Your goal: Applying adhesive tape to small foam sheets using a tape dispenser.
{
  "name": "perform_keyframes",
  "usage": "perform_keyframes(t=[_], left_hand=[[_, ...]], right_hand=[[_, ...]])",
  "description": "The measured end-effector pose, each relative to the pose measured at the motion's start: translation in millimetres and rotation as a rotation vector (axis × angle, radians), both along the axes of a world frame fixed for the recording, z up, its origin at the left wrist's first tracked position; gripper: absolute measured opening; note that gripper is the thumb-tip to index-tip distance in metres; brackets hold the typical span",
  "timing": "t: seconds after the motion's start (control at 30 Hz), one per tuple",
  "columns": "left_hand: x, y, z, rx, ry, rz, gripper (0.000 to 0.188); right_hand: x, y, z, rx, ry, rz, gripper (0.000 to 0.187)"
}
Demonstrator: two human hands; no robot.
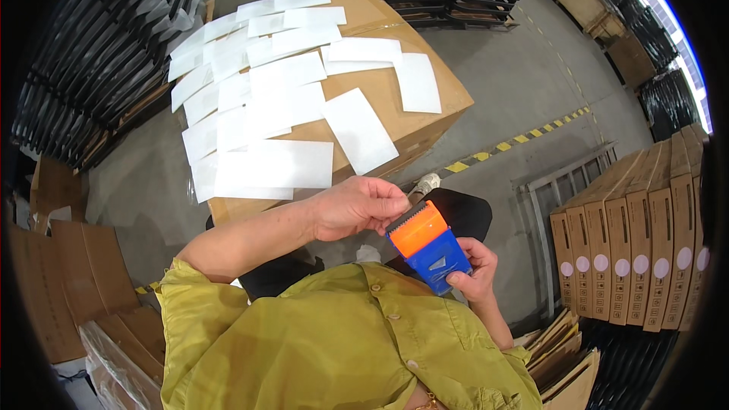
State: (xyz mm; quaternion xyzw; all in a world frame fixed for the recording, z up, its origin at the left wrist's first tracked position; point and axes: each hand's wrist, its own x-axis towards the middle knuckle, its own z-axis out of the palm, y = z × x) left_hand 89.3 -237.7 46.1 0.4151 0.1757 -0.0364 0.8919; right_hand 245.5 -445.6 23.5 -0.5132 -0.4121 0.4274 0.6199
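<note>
My right hand (475, 269) grips the blue body of a tape dispenser (425, 235), which has an orange front plate and a dark serrated edge. It is held tilted before my chest, with the serrated edge pointing away from me. My left hand (364, 209) is closed in a pinch right at that edge, thumb against forefinger. What lies between those fingertips, if anything, is too small to make out. Just beyond my hands stands a big cardboard box (448, 95). Many white rectangular sheets (361, 130) lie over its top, overlapping on the left and more spread out on the right.
Black stacked frames (99, 53) stand at the left and far side. Flat brown cartons (630, 243) are lined up upright at right, beside a grey metal rack (562, 205). A yellow-black floor stripe (505, 146) runs past the box. Cardboard pieces (76, 266) are at lower left.
</note>
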Motion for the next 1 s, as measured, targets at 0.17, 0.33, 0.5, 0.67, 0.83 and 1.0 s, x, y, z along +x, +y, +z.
perform_keyframes(t=[0.17, 0.33, 0.5, 0.67, 0.83, 1.0], left_hand=[[1.0, 13.1, 13.6, 0.196, 0.113, 0.06, 0.028], [6.0, 21.3, 11.2, 0.7, 0.223, 0.159, 0.023], [0.8, 74.3, 16.2, 1.092, 0.242, 0.409, 0.02], [12.4, 88.9, -9.1, 1.904, 0.02, 0.63, 0.018], [21.1, 109.1, -29.8, 1.989, 0.185, 0.548, 0.018], [33.2, 109.5, -47.1, 2.056, 0.388, 0.444, 0.019]], right_hand=[[-4.5, 2.0, 6.9, -0.062, 0.02, -0.025, 0.042], [-11.9, 9.1, 18.1, -0.197, 0.029, -0.048, 0.038], [-1.9, -3.4, 17.9, -0.244, -0.031, -0.06, 0.032], [-11.1, 25.1, 18.7, -0.296, 0.006, -0.088, 0.029], [-11.1, 50.9, 14.8, -0.323, -0.011, -0.124, 0.03], [-3.5, 67.9, 0.0, -0.371, -0.011, -0.117, 0.034]])
